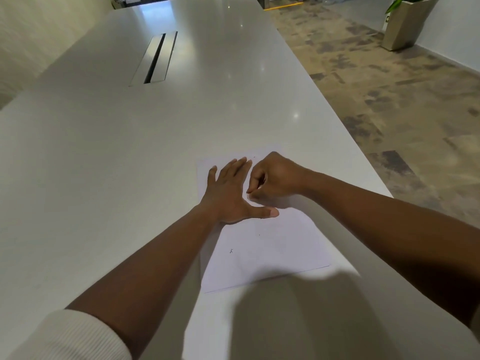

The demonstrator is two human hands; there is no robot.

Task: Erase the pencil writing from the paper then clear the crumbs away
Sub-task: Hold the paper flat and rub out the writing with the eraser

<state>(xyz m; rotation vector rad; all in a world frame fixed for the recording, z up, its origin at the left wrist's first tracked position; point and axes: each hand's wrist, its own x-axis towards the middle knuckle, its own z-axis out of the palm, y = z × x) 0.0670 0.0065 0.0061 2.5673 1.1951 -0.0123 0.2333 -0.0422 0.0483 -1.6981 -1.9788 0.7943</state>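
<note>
At a long pale table point(104, 157), we pin a white sheet of paper point(272, 250) flat with our left hand point(228, 193), fingers straight and spread, thumb stretched out toward the near side of the page. Our right hand point(272, 178) hovers low over the sheet's far half, just beside the left, its fingers curled tightly inward as if pinching something small; we take it for an eraser, though the object itself is hidden inside the grip and we cannot tell for certain. The paper lies near the table's right edge, its near corners free. A small pencil mark point(231, 251) remains on the lower part of the page, with one or two fainter specks above it, so by our reckoning the erasing is unfinished and the crumbs are not yet swept.

The sheet looks thin, light and limp, likely to slide on the glossy tabletop and to wrinkle or tear under hard rubbing. We judge it best held by a flat palm close to the spot being rubbed, with strokes running away from the holding hand.

Beyond the table, a potted plant point(405, 22) stands on the patterned floor.
</note>
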